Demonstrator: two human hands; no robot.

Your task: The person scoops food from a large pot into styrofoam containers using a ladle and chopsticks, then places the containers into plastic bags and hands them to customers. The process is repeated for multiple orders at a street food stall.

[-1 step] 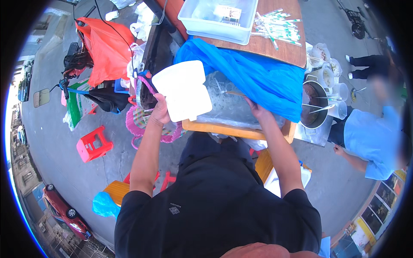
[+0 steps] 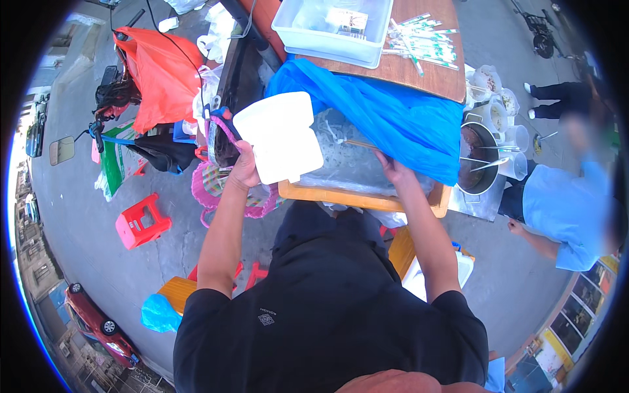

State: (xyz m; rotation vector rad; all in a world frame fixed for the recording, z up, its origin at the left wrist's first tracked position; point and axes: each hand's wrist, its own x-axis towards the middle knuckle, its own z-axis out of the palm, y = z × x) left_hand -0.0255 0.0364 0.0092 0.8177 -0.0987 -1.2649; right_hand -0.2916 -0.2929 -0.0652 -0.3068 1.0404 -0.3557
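An opened white foam takeaway box rests in my left hand, which grips it by its left side. Both halves of the box face up and look white and bare. In my right hand is a tool with a thin wooden handle, its pale end reaching left over a wood-framed tray. I cannot make out the tool's kind. Clear plastic sheeting lies over the tray, and a blue cloth or plastic cover is bunched across its far side, close to my right fingers.
Beyond the cover, a white plastic bin and several wrapped sticks lie on a brown board. A metal pot with ladles and several tubs stand right. A person in blue is farther right. A red stool stands left.
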